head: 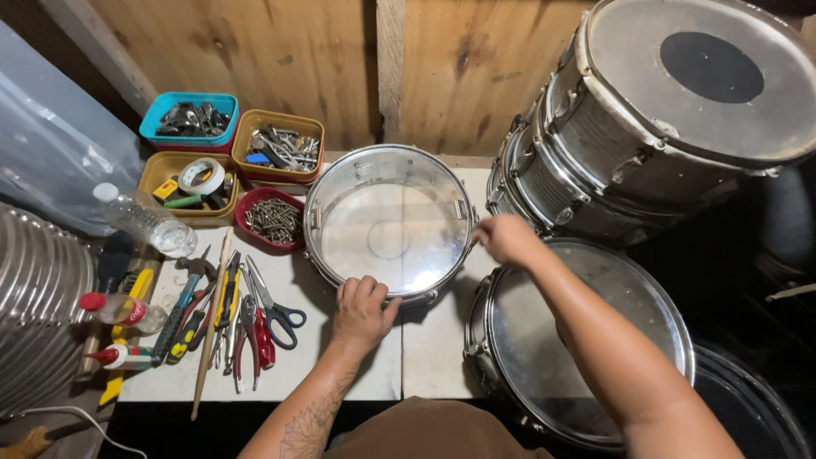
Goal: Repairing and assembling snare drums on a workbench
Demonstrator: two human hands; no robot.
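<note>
Both hands are on the snare drum [389, 223], which lies flat on the white tabletop [433, 348] just right of the red screw tub [274, 219], clear head facing up, shell axis vertical. Left hand [361, 310] curls over the near rim; right hand [503, 238] pinches closed at the right-side rim, what it holds hidden. Hoop and head look seated; how far the work has got can't be told.

A workshop (plank-walled): hand tools [229, 319], trays of screws [274, 219], drums [680, 110] under repair.
</note>
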